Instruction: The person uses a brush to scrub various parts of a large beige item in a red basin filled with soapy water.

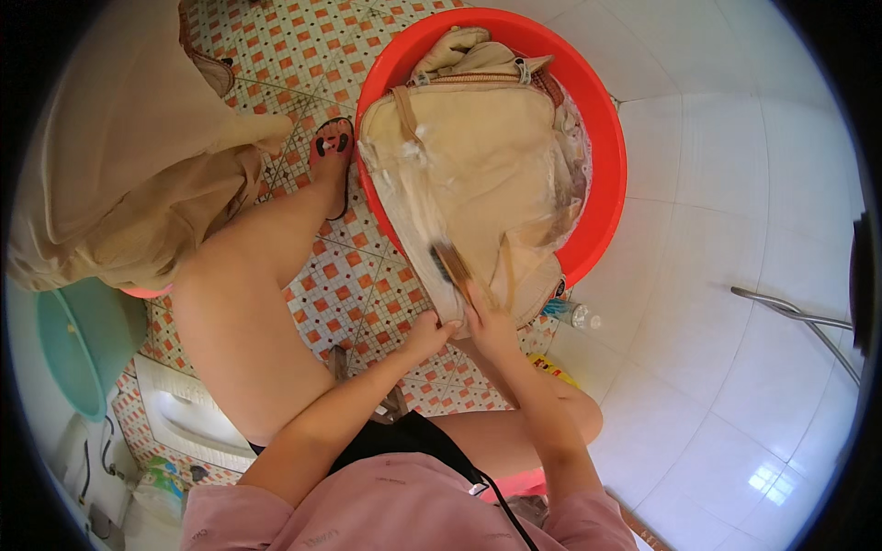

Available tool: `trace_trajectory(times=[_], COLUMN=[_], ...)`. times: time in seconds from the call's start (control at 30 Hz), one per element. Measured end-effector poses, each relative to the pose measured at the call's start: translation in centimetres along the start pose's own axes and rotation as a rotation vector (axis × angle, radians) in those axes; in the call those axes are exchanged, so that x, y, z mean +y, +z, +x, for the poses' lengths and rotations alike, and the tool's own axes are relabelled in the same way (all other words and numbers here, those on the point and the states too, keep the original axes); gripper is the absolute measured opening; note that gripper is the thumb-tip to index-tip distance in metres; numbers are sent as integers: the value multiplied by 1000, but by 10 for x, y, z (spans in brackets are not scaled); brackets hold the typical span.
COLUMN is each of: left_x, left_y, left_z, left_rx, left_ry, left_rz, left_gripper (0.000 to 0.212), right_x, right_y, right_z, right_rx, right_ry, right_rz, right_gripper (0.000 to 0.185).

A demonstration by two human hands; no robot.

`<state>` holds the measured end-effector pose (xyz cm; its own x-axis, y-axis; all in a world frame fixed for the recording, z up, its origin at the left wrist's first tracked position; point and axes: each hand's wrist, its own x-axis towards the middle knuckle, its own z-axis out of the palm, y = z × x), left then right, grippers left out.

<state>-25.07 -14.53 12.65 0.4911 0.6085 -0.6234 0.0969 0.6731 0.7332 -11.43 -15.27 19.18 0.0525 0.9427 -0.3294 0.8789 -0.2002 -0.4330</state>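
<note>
A wet beige fabric bag (482, 165) with zips and straps lies over a large red plastic basin (610, 206), its near end hanging past the rim. My right hand (490, 329) grips a scrubbing brush (451, 265) with a brown back and dark bristles, which rests on the bag's left side panel. Whitish suds show along that panel. My left hand (431, 334) pinches the bag's near edge, just left of my right hand. Sudsy water and more wet cloth show in the basin at the right of the bag.
More beige fabric (124, 151) hangs at the upper left, above a teal bucket (86, 344). A squat toilet (186, 413) is set in the tiled floor. Near the basin's lower right lie a clear plastic bottle (575, 315) and a yellow packet (551, 368), beside a white tiled wall.
</note>
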Motion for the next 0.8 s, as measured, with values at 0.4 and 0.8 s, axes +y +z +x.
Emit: trace_trajectory(times=[0.4,0.8], left_x=[0,4], left_y=[1,-7], left_z=[11,-6], left_rx=[-63,-65], left_ry=[102,-2], left_rz=[77,14], left_gripper=[27,23], right_x=[-58,-45], right_y=[17,-16], right_z=[176,21], right_rx=[30,-130], right_ry=[159,41], right_rz=[122,60], right_gripper=[42,39])
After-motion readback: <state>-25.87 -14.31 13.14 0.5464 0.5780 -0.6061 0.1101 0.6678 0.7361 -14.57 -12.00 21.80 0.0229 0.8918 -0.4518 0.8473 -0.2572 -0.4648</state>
